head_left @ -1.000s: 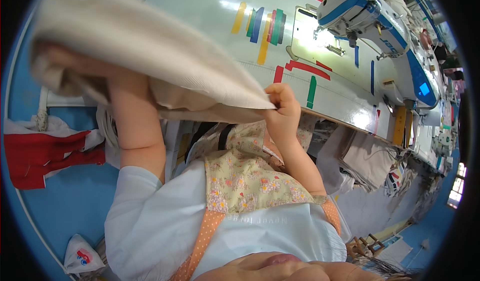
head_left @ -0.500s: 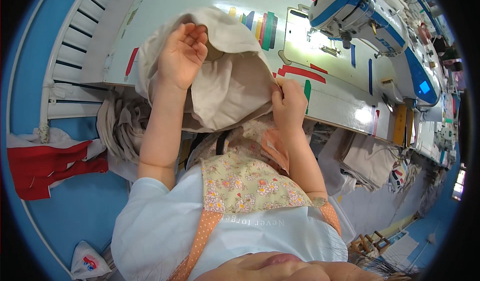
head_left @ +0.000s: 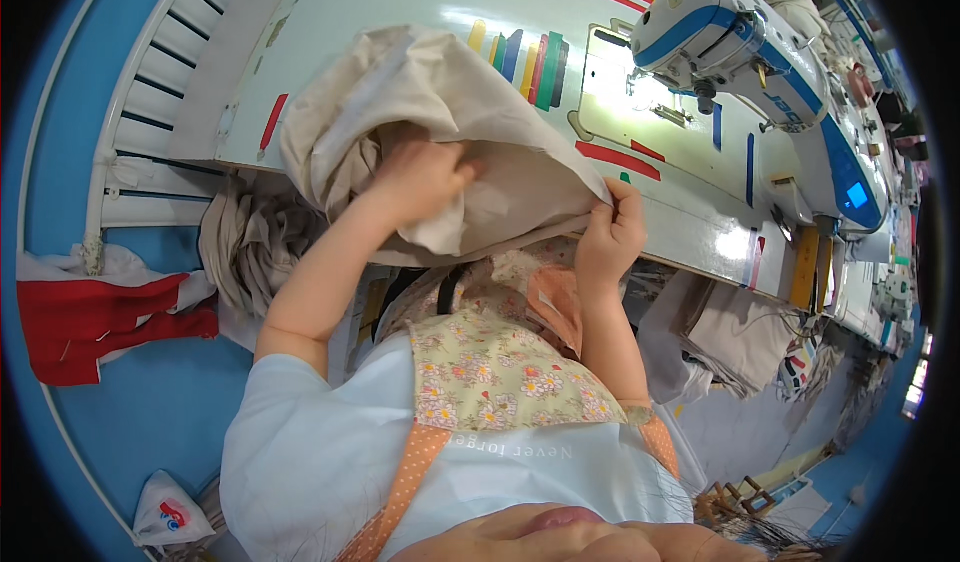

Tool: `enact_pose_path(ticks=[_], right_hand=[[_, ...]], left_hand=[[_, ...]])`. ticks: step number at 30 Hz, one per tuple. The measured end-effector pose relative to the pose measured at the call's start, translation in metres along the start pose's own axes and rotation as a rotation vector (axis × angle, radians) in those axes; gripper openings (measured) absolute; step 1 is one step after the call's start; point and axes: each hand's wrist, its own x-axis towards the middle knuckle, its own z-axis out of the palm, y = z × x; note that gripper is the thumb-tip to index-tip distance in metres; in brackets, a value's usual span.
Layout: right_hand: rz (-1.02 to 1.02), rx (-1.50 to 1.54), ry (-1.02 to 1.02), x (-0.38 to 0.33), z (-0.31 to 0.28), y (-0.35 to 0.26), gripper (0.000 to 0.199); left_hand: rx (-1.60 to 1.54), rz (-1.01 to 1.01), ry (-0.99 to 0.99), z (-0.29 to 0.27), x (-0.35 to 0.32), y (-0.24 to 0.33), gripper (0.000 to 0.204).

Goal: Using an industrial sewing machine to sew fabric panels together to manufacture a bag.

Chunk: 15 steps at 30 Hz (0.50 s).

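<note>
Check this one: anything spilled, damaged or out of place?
Nothing looks spilled. One mild oddity: a brownish patch near the left edge of the pale table, perhaps wear. The beige cloth is rumpled, but the right hand pinches its edge and the left hand is among its folds, so that seems ordinary.

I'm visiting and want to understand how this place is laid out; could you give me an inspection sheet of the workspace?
Surface: pale table, marked with coloured tape strips.
Job's things: rumpled beige cloth, partly over the table's near edge.
Clutter: heaped cloth lower left; red cloth farther left; folded cloth below the table, right.
Left hand: blurred, at the cloth's opening; grip unclear.
Right hand: pinching the cloth's edge.
Cables: none clearly distinguishable.
Surroundings: sewing machine at right, its work area lit; white slatted frame at left.
</note>
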Motion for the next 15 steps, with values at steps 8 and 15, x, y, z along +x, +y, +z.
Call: enact_pose_path(ticks=[8, 15], right_hand=[[-0.101, 0.024, -0.052, 0.002, 0.010, -0.002, 0.019], [0.184, 0.566, -0.528, -0.002, 0.019, -0.058, 0.027]], left_hand=[[0.418, 0.012, 0.470, -0.006, 0.044, -0.097, 0.054], [0.640, -0.309, 0.466, -0.130, 0.089, -0.079, 0.050]])
